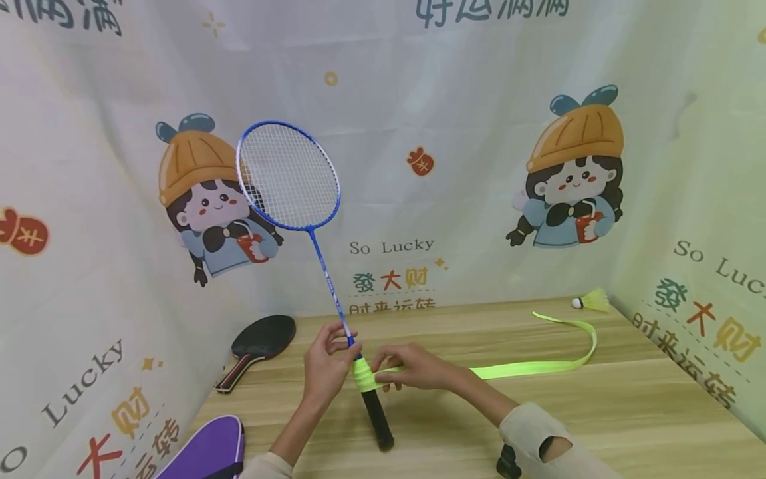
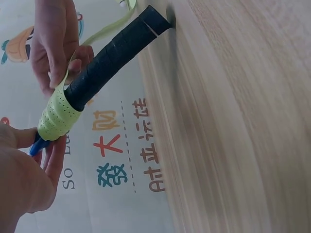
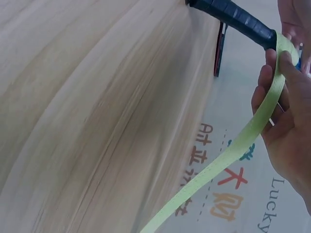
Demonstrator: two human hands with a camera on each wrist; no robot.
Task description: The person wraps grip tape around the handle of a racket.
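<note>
A blue and white badminton racket stands tilted, head up, over the table. Its black handle points down, the butt close to the wood. Yellow-green perforated grip tape is wound around the upper part of the handle. My left hand pinches the racket just above the wrapped part, at the base of the shaft. With thumb and fingers, my right hand pinches the tape strip close to the handle. The strip's loose length trails right across the table and curls at its far end.
A black table tennis bat lies at the table's left. Nearer is a purple case. A yellow shuttlecock lies at the back right corner. Printed curtains enclose the wooden table.
</note>
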